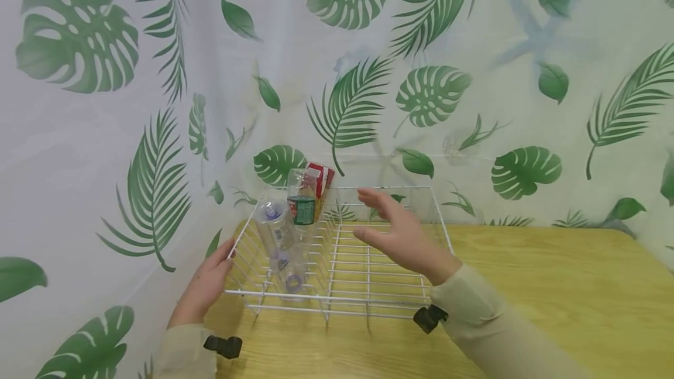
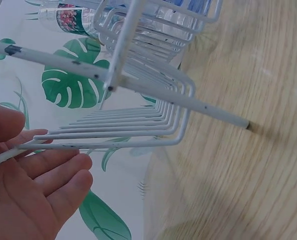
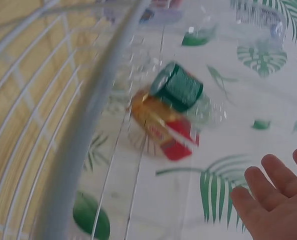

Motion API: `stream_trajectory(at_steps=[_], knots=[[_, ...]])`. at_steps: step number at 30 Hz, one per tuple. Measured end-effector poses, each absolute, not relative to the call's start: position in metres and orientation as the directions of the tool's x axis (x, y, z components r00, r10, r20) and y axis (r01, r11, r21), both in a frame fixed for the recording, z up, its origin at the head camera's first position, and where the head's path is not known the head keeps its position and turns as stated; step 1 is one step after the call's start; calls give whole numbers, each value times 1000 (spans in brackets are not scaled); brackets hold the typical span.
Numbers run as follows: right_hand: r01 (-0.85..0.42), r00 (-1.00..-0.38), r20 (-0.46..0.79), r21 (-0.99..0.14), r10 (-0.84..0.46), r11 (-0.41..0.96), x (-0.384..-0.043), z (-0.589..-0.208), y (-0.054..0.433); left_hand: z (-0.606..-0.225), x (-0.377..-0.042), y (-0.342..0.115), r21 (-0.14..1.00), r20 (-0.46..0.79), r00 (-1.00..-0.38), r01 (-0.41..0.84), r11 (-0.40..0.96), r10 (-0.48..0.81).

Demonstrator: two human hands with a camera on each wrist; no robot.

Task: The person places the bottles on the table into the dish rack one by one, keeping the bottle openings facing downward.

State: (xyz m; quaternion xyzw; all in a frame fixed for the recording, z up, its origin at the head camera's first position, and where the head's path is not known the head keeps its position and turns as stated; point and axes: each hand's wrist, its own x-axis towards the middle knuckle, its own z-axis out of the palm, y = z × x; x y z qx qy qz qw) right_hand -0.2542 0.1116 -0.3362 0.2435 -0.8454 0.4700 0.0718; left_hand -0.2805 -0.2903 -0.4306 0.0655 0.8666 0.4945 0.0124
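Observation:
A white wire dish rack (image 1: pixel 326 297) stands on the wooden table. At its left side my left hand (image 1: pixel 204 286) pinches a side wire between thumb and fingers, as the left wrist view shows. Over the rack's right half, my right hand (image 1: pixel 404 240) hovers with fingers extended and holds nothing. In the rack's left half lean clear plastic bottles (image 1: pixel 277 231) with bluish-purple caps or rings. Behind them is a clear bottle with a green label (image 1: pixel 302 210). Beside that bottle, a red and yellow package (image 3: pixel 163 127) leans at the back.
The wooden table (image 1: pixel 553 291) extends to the right of the rack. A white curtain with green leaves (image 1: pixel 463 45) hangs close behind and along the left side. A dark strap mount (image 1: pixel 430 318) sits at each wrist.

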Motion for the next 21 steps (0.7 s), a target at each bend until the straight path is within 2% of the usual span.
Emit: stream_trajectory(at_steps=[7, 11, 14, 17, 21], knots=[[-518, -855, 404, -633, -326, 576, -240, -345, 164, -427, -268, -297, 777, 95, -992, 124, 617, 80], [-543, -831, 456, -536, -320, 646, -226, -348, 192, -418, -258, -296, 732, 203, -976, 208, 649, 84], [-537, -821, 480, -461, -310, 707, -215, -349, 211, -405, -249, -292, 650, 338, -936, 310, 694, 101], [-524, -806, 513, -384, -297, 760, -205, -352, 230, -388, -240, -285, 534, 482, -866, 412, 738, 134], [-507, -771, 563, -261, -297, 822, -195, -360, 258, -366, -227, -269, 363, 571, -789, 488, 794, 224]])
